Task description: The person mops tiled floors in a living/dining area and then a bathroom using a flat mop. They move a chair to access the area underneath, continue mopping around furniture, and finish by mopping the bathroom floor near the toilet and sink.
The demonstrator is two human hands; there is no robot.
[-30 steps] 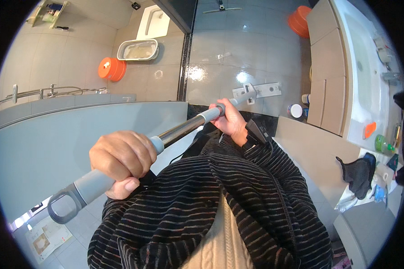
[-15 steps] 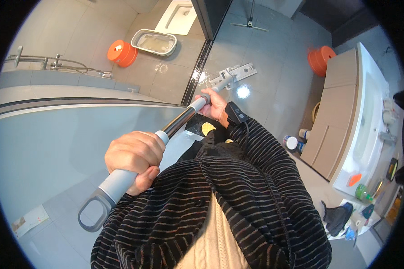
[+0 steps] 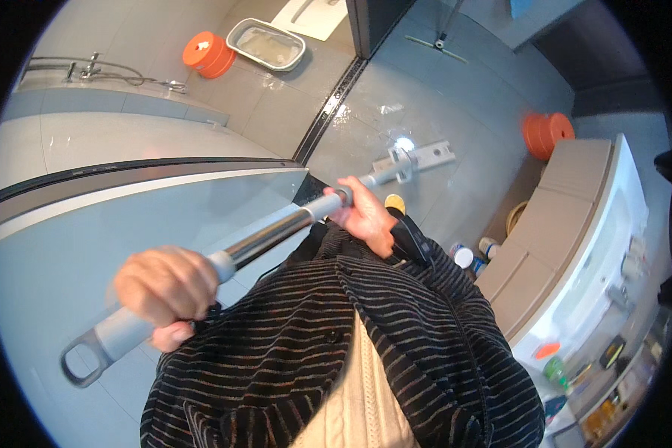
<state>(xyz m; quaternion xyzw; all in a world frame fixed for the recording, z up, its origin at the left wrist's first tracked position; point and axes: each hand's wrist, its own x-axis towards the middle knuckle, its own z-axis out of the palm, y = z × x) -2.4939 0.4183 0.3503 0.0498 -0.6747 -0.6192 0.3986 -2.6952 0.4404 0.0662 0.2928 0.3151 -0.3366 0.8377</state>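
Observation:
Both my hands are on a flat mop, whose grey and silver handle runs slantwise from lower left to upper right. My left hand, a little blurred, is wrapped round the grip just above the looped handle end. Farther down the pole, near its grey collar, my right hand holds it with the thumb along the top. The mop's flat rectangular head lies on the wet, shiny tile floor; its underside is hidden.
At upper left are a grey-rimmed basin of murky water and an orange bucket-like tub. A dark threshold and a glass panel lie left. A squeegee, another orange tub and a vanity cabinet stand right.
My left hand and the handle's end have moved left and slightly down. The mop head has shifted right and toward me, and the view has turned slightly.

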